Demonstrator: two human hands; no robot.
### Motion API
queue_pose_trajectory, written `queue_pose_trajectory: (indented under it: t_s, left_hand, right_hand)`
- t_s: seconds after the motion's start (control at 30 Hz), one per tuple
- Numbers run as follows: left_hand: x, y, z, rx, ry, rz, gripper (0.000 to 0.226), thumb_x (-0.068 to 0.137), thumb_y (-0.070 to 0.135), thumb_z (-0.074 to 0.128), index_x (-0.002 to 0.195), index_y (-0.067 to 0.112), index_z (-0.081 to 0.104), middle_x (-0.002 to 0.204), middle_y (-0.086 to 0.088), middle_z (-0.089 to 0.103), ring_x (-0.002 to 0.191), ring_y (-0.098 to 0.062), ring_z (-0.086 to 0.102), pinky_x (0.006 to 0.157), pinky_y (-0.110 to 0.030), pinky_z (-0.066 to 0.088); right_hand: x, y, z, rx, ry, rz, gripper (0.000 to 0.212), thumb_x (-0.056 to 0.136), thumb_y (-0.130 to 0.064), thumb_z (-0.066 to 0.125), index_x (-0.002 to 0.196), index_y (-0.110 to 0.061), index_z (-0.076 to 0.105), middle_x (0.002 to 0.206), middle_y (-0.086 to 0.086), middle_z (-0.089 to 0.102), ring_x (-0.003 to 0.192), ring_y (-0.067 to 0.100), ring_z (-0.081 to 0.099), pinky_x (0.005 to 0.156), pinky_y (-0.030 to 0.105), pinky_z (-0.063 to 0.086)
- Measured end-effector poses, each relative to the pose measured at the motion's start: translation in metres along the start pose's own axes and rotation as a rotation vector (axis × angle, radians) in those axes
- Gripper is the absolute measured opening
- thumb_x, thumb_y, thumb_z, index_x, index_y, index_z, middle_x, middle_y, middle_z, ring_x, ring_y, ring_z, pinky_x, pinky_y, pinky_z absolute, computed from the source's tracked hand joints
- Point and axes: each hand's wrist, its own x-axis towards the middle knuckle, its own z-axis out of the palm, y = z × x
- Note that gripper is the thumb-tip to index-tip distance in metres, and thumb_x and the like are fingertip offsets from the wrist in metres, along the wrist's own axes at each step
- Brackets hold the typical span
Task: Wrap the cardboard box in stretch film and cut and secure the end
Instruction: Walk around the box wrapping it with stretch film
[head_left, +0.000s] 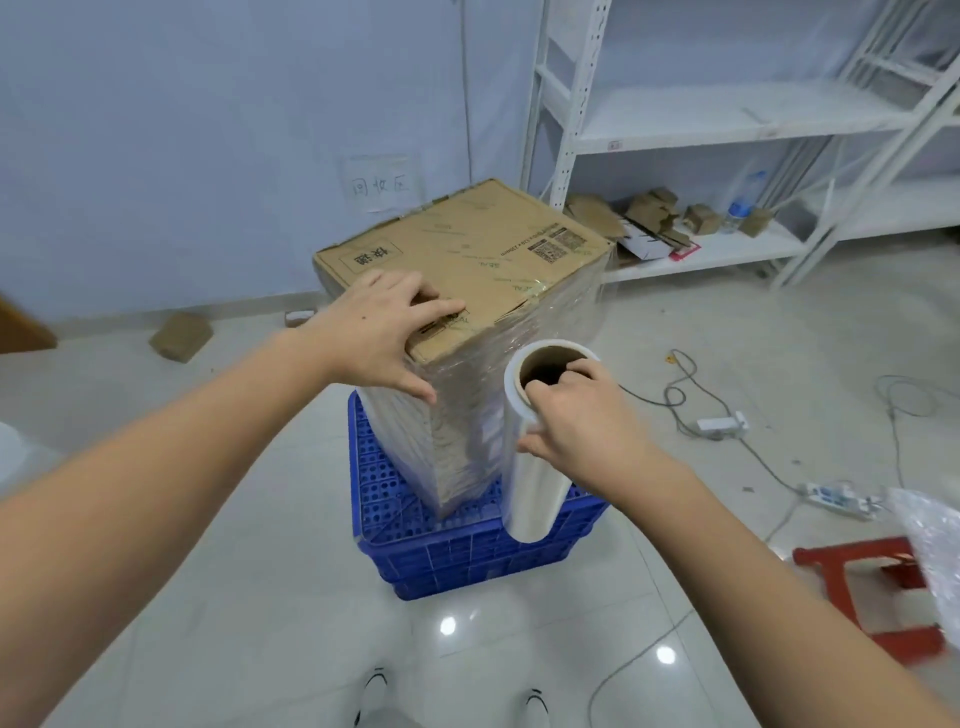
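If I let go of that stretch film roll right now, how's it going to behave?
The stretch film roll looks smooth and round, so it would probably roll across the glossy floor. It stands upright in the right hand, tall and narrow, so it likely tips first. Its film seems to run onto the cardboard box, which may tether it.

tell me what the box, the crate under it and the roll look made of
Box: brown corrugated cardboard, matte, printed top, sides glossy under clear film. Crate: blue moulded plastic, going by the perforated grid and ribs. Roll: clear stretch film, shiny and milky in layers, wound on a brown tube, probably cardboard.
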Motion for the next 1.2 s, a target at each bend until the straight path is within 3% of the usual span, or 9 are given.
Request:
queue_pose_trajectory:
  t_s: [0.1, 0.27, 0.37, 0.47, 0.6, 0.77, 0.87, 1.03, 1.2]
  left_hand:
    - [0.014, -0.012, 0.0, -0.07, 0.005, 0.144, 0.128, 0.055, 0.102, 0.055, 0.156, 0.028, 0.034, 0.153, -0.001, 0.039, 0.145, -0.024, 0.032, 0.121, -0.045, 0.028]
    - [0.019, -0.028, 0.018, -0.073, -0.027, 0.242, 0.133, 0.058, 0.092, 0.065, 0.163, 0.027, 0.015, 0.171, 0.008, 0.006, 0.158, -0.018, 0.004, 0.129, -0.044, 0.004]
    - [0.02, -0.026, 0.018, -0.071, -0.009, 0.258, 0.131, 0.06, 0.093, 0.062, 0.163, 0.027, 0.014, 0.171, 0.006, 0.008, 0.158, -0.019, 0.005, 0.129, -0.043, 0.004]
    - [0.025, -0.018, 0.016, -0.071, -0.001, 0.258, 0.13, 0.059, 0.093, 0.062, 0.162, 0.028, 0.017, 0.171, 0.006, 0.012, 0.158, -0.02, 0.009, 0.129, -0.044, 0.008]
    - [0.029, -0.002, 0.015, -0.1, 0.008, 0.228, 0.131, 0.057, 0.091, 0.066, 0.162, 0.031, 0.016, 0.171, 0.007, 0.012, 0.158, -0.02, 0.01, 0.129, -0.045, 0.009]
    - [0.029, 0.002, 0.014, -0.108, 0.015, 0.2, 0.131, 0.056, 0.088, 0.069, 0.162, 0.032, 0.016, 0.171, 0.008, 0.011, 0.158, -0.019, 0.009, 0.129, -0.045, 0.008]
    - [0.026, 0.003, 0.015, -0.11, 0.016, 0.185, 0.131, 0.055, 0.088, 0.07, 0.161, 0.032, 0.017, 0.171, 0.009, 0.011, 0.158, -0.019, 0.009, 0.129, -0.045, 0.009]
    - [0.022, 0.004, 0.013, -0.114, 0.028, 0.166, 0.129, 0.055, 0.087, 0.072, 0.16, 0.033, 0.019, 0.171, 0.01, 0.012, 0.158, -0.017, 0.009, 0.129, -0.044, 0.008]
    - [0.02, 0.005, 0.013, -0.124, 0.032, 0.149, 0.132, 0.053, 0.088, 0.072, 0.16, 0.032, 0.021, 0.171, 0.01, 0.014, 0.158, -0.017, 0.011, 0.129, -0.044, 0.009]
  right_hand:
    - [0.005, -0.012, -0.004, -0.054, -0.06, 0.081, 0.025, 0.088, -0.042, 0.055, 0.081, -0.021, 0.043, 0.062, -0.009, 0.047, 0.07, 0.018, 0.053, 0.111, 0.036, 0.028]
    - [0.021, -0.036, 0.005, -0.083, 0.082, 0.287, 0.063, 0.073, -0.083, 0.054, 0.069, -0.021, 0.045, 0.05, -0.01, 0.043, 0.055, 0.018, 0.054, 0.097, 0.031, 0.033]
    - [0.022, -0.039, 0.009, -0.095, 0.134, 0.294, 0.054, 0.078, -0.071, 0.062, 0.062, -0.021, 0.048, 0.046, -0.007, 0.042, 0.05, 0.019, 0.049, 0.086, 0.031, 0.033]
    - [0.015, -0.039, 0.009, -0.059, 0.108, 0.175, 0.041, 0.078, -0.056, 0.067, 0.061, -0.023, 0.051, 0.05, -0.006, 0.049, 0.053, 0.018, 0.048, 0.092, 0.034, 0.039]
    - [0.002, -0.044, -0.001, -0.029, 0.103, 0.056, 0.05, 0.071, -0.052, 0.079, 0.063, -0.025, 0.037, 0.053, -0.01, 0.037, 0.055, 0.017, 0.043, 0.094, 0.032, 0.037]
    - [-0.01, -0.046, -0.012, 0.085, 0.035, 0.055, 0.045, 0.07, -0.052, 0.08, 0.065, -0.026, 0.044, 0.061, -0.007, 0.047, 0.066, 0.012, 0.038, 0.102, 0.016, 0.023]
    - [-0.011, -0.056, -0.008, 0.112, -0.002, 0.045, 0.029, 0.077, -0.05, 0.072, 0.076, -0.025, 0.059, 0.072, -0.007, 0.055, 0.077, 0.011, 0.048, 0.118, 0.027, 0.02]
    - [-0.008, -0.076, -0.014, 0.019, 0.037, 0.134, 0.024, 0.075, -0.035, 0.064, 0.075, -0.021, 0.045, 0.059, -0.009, 0.043, 0.064, 0.02, 0.047, 0.112, 0.037, 0.035]
    - [-0.002, -0.098, -0.016, -0.056, -0.082, 0.374, 0.065, 0.081, -0.082, 0.043, 0.082, -0.017, 0.042, 0.056, -0.007, 0.043, 0.059, 0.02, 0.047, 0.093, 0.035, 0.037]
